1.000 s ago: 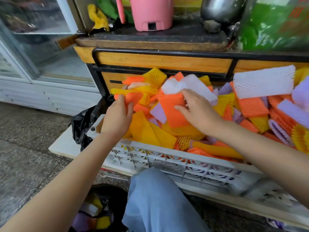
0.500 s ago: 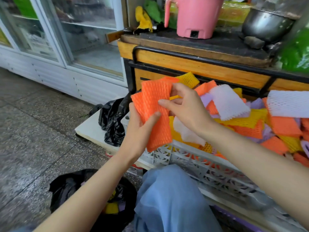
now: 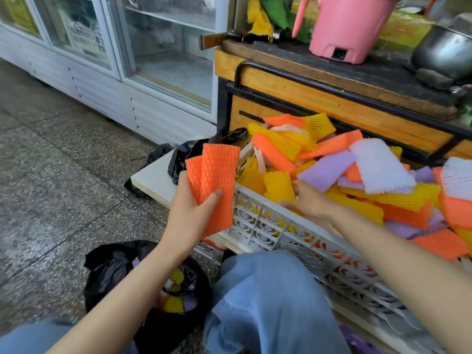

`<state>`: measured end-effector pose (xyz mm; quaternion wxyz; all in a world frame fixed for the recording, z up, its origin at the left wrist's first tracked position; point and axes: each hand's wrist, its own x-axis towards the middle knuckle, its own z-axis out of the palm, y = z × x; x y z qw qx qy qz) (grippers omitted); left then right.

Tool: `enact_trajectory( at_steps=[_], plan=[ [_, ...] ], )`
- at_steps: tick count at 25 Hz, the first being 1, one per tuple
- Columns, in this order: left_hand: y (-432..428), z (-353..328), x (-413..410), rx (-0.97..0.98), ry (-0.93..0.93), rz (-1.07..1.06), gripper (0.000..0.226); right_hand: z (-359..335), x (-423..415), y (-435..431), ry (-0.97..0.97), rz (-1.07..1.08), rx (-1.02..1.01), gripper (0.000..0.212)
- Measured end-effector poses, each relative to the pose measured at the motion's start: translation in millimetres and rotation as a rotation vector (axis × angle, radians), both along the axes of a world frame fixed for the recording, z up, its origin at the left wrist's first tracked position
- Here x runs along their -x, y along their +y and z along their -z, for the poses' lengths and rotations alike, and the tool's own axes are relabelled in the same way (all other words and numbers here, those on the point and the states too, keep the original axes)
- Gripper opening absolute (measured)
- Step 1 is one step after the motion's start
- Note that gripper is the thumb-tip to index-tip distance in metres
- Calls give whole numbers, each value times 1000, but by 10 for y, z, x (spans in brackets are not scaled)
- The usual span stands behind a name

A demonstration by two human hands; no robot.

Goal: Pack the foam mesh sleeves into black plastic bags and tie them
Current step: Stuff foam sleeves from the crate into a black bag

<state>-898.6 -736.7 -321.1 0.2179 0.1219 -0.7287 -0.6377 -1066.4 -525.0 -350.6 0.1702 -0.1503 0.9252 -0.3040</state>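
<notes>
Here we see the left hand (image 3: 189, 218) gripping a small stack of flat orange foam mesh sleeves (image 3: 217, 180), thumb pressed across their front and fingers curled behind, just left of the white perforated plastic crate (image 3: 258, 221). The right hand (image 3: 310, 201) reaches into the crate's heap of yellow, orange, purple and white foam sleeves (image 3: 357, 175); its fingertips are buried, so we cannot tell their grasp. An open black plastic bag (image 3: 109, 272) holding a few sleeves sits on the speckled floor (image 3: 51, 175) beneath the left forearm.

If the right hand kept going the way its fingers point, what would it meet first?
Most likely the yellow sleeve just inside the crate wall; the right hand seems almost at it, though depth is unclear.
</notes>
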Motion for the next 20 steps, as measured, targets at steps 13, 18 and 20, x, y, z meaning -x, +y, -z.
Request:
enact_trajectory(
  at_steps=[13,18,20],
  plan=[
    [228,-34,65,-190,-87,-72,35,-1293,-465,-198,424,64,614,25],
    [360,-166,46,-355,-68,65,40,-1192,-755,-266,35,-150,468,20],
    [432,-240,12,-389,-67,212,46,-1013,-818,-275,48,-166,460,18]
  ],
)
